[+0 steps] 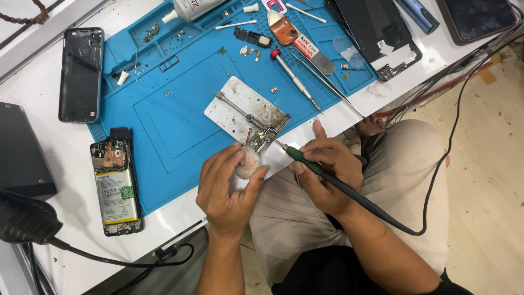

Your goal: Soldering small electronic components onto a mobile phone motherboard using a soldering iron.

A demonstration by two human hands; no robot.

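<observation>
head view, landmark: metal holder plate [246, 109] on the blue mat [180, 125]
left hand [229, 183]: I see its fingers curled round a small round pot [247, 162], just below the plate's near corner, at the mat's front edge
right hand [327, 172]: fingers closed in a pen grip on the soldering iron [297, 157], tip pointing at the small board [263, 135] clamped on the plate's near corner
tip contact: cannot tell if it touches the board, too small
iron cable [436, 180]: runs right of the plate, over the person's knee, up to the wire bundle
risk 1: I judge the pot sits so close to the tip that a slip would burn the left fingertips
risk 2: cable drag across the knee could tug the tip off the joint and bridge pads
risk 3: board held only at the plate's edge, side pressure may shift it
nearby: tweezers [327, 82] and screwdriver [295, 77] right of the plate, opened phone with battery [115, 186] far left of it; a wrist sweep could knock loose parts
</observation>
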